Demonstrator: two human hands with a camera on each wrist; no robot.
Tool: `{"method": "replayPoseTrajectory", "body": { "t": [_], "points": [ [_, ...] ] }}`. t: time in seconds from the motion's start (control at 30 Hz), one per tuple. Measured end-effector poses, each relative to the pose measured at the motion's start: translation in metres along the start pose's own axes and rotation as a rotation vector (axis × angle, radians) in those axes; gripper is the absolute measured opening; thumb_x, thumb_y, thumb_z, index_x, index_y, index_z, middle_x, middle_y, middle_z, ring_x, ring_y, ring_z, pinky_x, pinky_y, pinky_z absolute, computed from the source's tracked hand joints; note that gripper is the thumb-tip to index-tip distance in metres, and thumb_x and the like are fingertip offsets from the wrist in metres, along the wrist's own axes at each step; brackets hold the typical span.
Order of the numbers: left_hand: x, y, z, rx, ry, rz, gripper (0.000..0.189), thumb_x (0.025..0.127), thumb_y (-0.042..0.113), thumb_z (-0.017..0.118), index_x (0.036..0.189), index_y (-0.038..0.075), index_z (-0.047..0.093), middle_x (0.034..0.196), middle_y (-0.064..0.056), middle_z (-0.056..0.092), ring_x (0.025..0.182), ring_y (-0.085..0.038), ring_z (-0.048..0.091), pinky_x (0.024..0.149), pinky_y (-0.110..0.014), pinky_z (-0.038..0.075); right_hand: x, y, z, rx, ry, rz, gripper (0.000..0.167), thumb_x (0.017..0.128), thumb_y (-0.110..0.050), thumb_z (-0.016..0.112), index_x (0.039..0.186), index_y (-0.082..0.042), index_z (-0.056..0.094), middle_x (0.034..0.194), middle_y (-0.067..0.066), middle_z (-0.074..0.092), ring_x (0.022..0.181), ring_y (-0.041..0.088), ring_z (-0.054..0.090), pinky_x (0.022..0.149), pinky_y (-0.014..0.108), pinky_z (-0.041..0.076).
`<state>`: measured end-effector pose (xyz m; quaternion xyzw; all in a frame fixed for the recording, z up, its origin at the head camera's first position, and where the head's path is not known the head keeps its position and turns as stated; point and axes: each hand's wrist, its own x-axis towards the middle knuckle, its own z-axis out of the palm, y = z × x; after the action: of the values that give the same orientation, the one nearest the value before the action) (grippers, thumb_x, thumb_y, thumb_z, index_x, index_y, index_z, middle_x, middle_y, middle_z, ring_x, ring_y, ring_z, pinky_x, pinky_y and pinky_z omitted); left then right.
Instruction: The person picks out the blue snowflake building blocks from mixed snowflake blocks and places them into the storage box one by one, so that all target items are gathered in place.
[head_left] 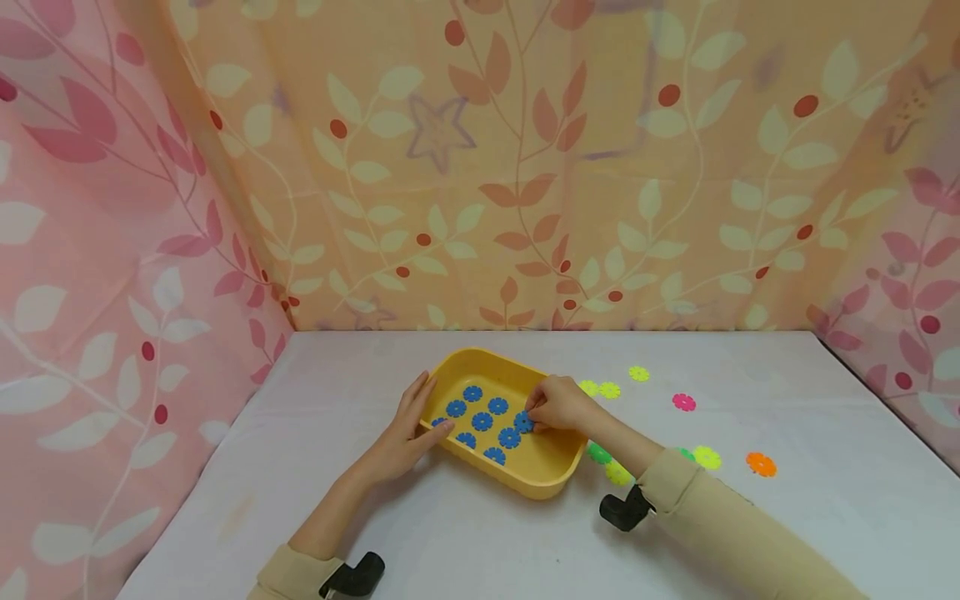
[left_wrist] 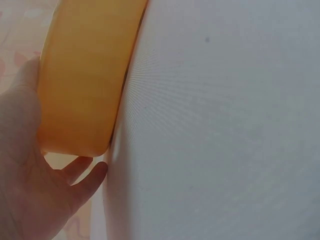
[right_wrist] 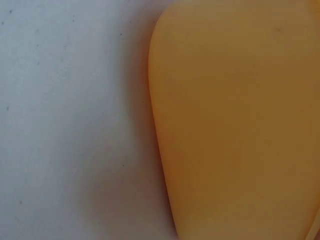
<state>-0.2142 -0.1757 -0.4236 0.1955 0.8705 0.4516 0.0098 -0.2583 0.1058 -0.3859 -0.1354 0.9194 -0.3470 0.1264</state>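
Note:
A yellow plastic tray [head_left: 551, 490] sits at an angle on the white table. Several blue flower-shaped discs [head_left: 482, 422] are spread over its floor. My left hand [head_left: 397, 446] grips the tray's left end, thumb over the near rim and fingers along the end wall. In the left wrist view that hand [left_wrist: 45, 195] appears beside the tray's outer wall [left_wrist: 85, 85]. Reaching over the right side of the tray, my right hand [head_left: 558, 404] pinches a blue flower disc [head_left: 522, 422] close to another one. The right wrist view has only the tray's outer wall [right_wrist: 235, 120], the hand being out of it.
Right of the tray lie loose flower discs: a pink one [head_left: 684, 402], an orange one [head_left: 761, 464], several yellow ones [head_left: 639, 373] and green ones [head_left: 599, 453], some partly behind the right forearm. Patterned curtains [head_left: 525, 167] stand along the table's back and sides.

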Motion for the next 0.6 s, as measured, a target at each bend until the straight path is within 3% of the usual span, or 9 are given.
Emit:
{"method": "replayPoseTrajectory", "body": {
  "t": [0.27, 0.6],
  "points": [
    [0.0007, -0.0012, -0.0001, 0.011, -0.015, -0.025, 0.083, 0.096, 0.047, 0.057, 0.158, 0.016, 0.012, 0.162, 0.005, -0.005, 0.148, -0.027, 0.003, 0.115, -0.053, 0.015, -0.0016, -0.0010, 0.0014, -0.067, 0.037, -0.028, 0.003, 0.086, -0.001, 0.069, 0.088, 0.000, 0.071, 0.074, 0.003, 0.063, 0.060, 0.012, 0.060, 0.059, 0.023, 0.053],
    [-0.0005, 0.0030, 0.0004, 0.002, 0.003, -0.019, 0.079, 0.098, 0.037, 0.059, 0.158, 0.013, 0.014, 0.163, -0.001, -0.004, 0.148, -0.031, 0.003, 0.114, -0.056, 0.014, -0.0036, 0.0011, 0.0014, -0.155, 0.035, -0.105, 0.023, 0.071, -0.014, 0.087, 0.084, -0.007, 0.070, 0.073, -0.002, 0.060, 0.069, 0.013, 0.054, 0.064, 0.025, 0.048]
  ]
}}
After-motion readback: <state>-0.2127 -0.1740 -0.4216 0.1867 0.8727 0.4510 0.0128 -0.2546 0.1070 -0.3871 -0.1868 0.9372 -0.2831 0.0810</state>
